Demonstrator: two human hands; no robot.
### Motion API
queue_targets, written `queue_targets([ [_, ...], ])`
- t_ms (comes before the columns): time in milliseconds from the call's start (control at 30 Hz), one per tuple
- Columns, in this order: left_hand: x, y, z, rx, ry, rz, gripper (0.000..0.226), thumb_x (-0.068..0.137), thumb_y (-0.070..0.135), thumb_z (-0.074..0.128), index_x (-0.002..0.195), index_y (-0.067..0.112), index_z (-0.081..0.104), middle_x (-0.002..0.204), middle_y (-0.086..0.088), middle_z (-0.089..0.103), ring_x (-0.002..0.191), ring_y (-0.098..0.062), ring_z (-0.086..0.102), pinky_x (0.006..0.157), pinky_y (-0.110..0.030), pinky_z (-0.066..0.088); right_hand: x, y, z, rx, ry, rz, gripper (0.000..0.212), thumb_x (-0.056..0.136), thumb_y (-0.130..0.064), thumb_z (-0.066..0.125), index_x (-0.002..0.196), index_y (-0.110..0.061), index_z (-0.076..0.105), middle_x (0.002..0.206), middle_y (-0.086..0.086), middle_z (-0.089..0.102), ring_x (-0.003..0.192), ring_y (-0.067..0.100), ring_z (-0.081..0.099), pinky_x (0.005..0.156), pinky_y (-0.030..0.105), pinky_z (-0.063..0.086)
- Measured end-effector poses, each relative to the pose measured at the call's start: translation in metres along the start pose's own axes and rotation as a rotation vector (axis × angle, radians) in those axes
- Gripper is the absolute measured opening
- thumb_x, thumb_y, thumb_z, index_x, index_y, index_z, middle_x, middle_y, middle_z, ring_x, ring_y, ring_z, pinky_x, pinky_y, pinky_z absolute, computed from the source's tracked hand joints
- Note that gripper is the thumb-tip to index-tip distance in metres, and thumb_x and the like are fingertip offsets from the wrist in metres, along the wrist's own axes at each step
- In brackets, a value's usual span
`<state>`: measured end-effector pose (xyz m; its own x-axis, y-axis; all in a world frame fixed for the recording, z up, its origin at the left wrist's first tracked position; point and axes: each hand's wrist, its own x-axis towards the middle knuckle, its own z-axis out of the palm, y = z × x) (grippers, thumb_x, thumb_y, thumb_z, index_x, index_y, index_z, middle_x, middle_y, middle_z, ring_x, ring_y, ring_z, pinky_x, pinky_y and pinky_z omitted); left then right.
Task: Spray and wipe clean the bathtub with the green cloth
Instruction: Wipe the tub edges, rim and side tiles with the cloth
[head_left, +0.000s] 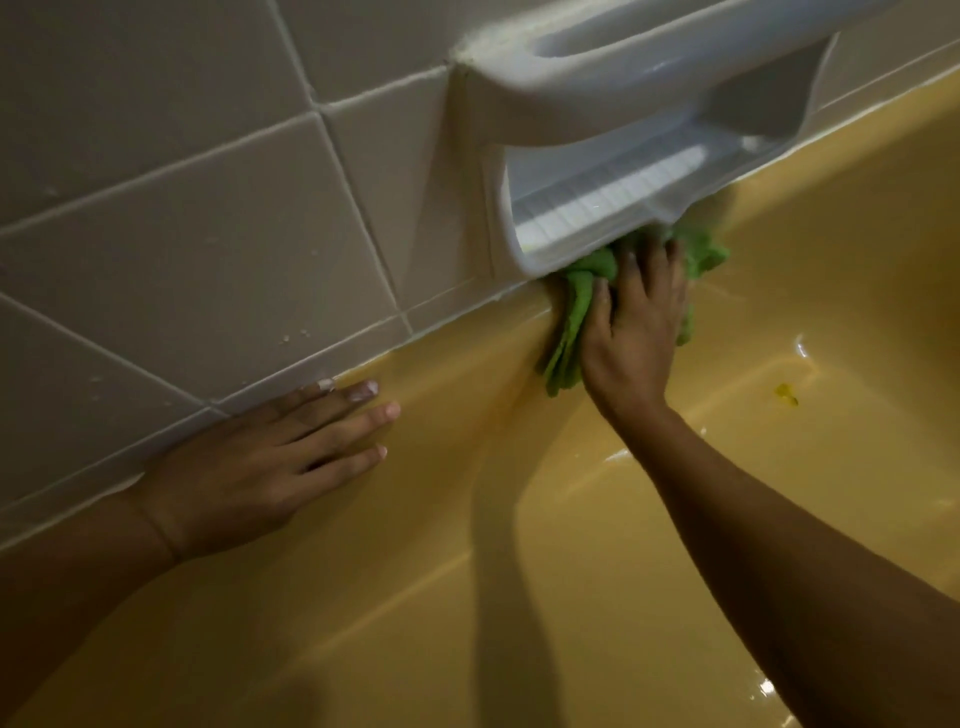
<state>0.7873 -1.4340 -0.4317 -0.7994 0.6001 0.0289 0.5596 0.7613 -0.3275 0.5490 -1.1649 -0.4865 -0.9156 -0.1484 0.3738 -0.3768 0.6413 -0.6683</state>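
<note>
R hand (634, 317) nearer: fingers flat, pressed green cloth (569, 332) on bathtub (457, 545) wall, below soap dish (613, 208). L hand (249, 462) splayed, gripped nothing.

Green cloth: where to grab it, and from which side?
Probably best to take the green cloth by its layered tail hanging free below the thumb of the right hand, coming from the tub's open inside. Its top is tucked under the soap dish and its middle is pressed flat to the bathtub wall, so neither offers an edge.
</note>
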Motion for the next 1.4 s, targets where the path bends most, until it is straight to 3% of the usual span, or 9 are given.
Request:
queue_targets([
  [167, -0.002, 0.0, -0.001, 0.009, 0.113, -0.038, 0.043, 0.108, 0.001, 0.034, 0.129, 0.006, 0.071, 0.134, -0.025, 0.064, 0.125, -0.042, 0.063, 0.109, -0.052, 0.043, -0.069, -0.044, 0.032, 0.044, -0.015, -0.299, 0.045, 0.102, -0.031, 0.047, 0.141, -0.015, 0.06, 0.159, 0.013, 0.041, 0.154, 0.033, 0.023, 0.121, 0.06, 0.018],
  [267, -0.003, 0.002, -0.003, -0.027, 0.16, -0.061, 0.031, 0.105, 0.005, 0.048, 0.121, 0.006, 0.074, 0.119, -0.024, 0.068, 0.107, -0.039, 0.06, 0.1, -0.051, 0.046, -0.1, -0.07, 0.044, 0.047, -0.083, -0.445, 0.047, 0.101, -0.032, 0.048, 0.144, -0.018, 0.058, 0.159, 0.012, 0.041, 0.154, 0.034, 0.023, 0.121, 0.06, 0.017],
  [400, -0.006, 0.006, -0.009, -0.024, 0.179, -0.131, 0.033, 0.107, 0.014, 0.046, 0.113, 0.003, 0.076, 0.111, -0.026, 0.069, 0.093, -0.042, 0.064, 0.08, -0.048, 0.053, -0.109, -0.082, 0.037, 0.021, -0.163, -0.516, 0.048, 0.099, -0.028, 0.049, 0.147, -0.021, 0.055, 0.16, 0.009, 0.041, 0.154, 0.032, 0.025, 0.121, 0.058, 0.02],
  [500, -0.016, 0.01, -0.006, -0.052, 0.207, -0.171, 0.025, 0.102, 0.01, 0.055, 0.116, -0.001, 0.074, 0.124, -0.031, 0.065, 0.106, -0.046, 0.064, 0.09, -0.052, 0.051, -0.089, -0.065, 0.017, -0.003, -0.172, -0.549, 0.05, 0.092, -0.017, 0.052, 0.142, -0.018, 0.06, 0.153, 0.007, 0.051, 0.148, 0.03, 0.037, 0.119, 0.048, 0.031],
  [600, -0.056, 0.019, 0.001, -0.075, 0.153, -0.204, 0.034, 0.101, 0.006, 0.054, 0.133, 0.003, 0.066, 0.15, -0.026, 0.052, 0.138, -0.046, 0.051, 0.107, -0.056, 0.048, -0.072, -0.058, 0.007, -0.004, -0.109, -0.354, 0.054, 0.089, -0.015, 0.049, 0.141, -0.018, 0.061, 0.153, 0.006, 0.052, 0.148, 0.029, 0.038, 0.119, 0.045, 0.034],
  [700, -0.109, 0.03, -0.002, -0.11, 0.088, -0.265, 0.048, 0.1, 0.006, 0.049, 0.148, 0.008, 0.053, 0.164, -0.017, 0.037, 0.151, -0.043, 0.034, 0.114, -0.058, 0.04, -0.083, -0.082, 0.014, -0.046, -0.085, -0.22, 0.053, 0.09, -0.018, 0.048, 0.141, -0.016, 0.061, 0.154, 0.012, 0.049, 0.149, 0.033, 0.035, 0.12, 0.048, 0.031],
  [933, -0.189, 0.05, -0.018, -0.185, 0.007, -0.411, 0.053, 0.101, 0.01, 0.043, 0.153, 0.011, 0.047, 0.167, -0.009, 0.033, 0.154, -0.038, 0.028, 0.117, -0.057, 0.036, -0.167, -0.162, 0.05, -0.093, -0.147, -0.58, 0.044, 0.09, -0.016, 0.071, 0.133, -0.009, 0.066, 0.14, 0.02, 0.059, 0.134, 0.04, 0.048, 0.117, 0.049, 0.035],
  [1100, -0.213, 0.06, -0.022, -0.208, -0.008, -0.499, 0.051, 0.102, 0.014, 0.039, 0.152, 0.013, 0.05, 0.164, -0.01, 0.038, 0.154, -0.037, 0.029, 0.118, -0.057, 0.033, -0.191, -0.192, 0.063, -0.071, -0.293, -0.834, 0.044, 0.097, -0.02, 0.064, 0.14, -0.012, 0.061, 0.144, 0.017, 0.057, 0.138, 0.038, 0.048, 0.117, 0.047, 0.036],
  [1400, -0.272, 0.091, -0.032, -0.181, -0.091, -0.737, 0.058, 0.101, 0.024, 0.038, 0.159, 0.02, 0.037, 0.169, -0.004, 0.03, 0.154, -0.036, 0.029, 0.119, -0.054, 0.026, -0.136, -0.133, 0.023, -0.09, -0.297, -0.765, 0.042, 0.103, -0.023, 0.05, 0.144, -0.017, 0.059, 0.149, 0.013, 0.054, 0.143, 0.032, 0.045, 0.109, 0.045, 0.046],
])
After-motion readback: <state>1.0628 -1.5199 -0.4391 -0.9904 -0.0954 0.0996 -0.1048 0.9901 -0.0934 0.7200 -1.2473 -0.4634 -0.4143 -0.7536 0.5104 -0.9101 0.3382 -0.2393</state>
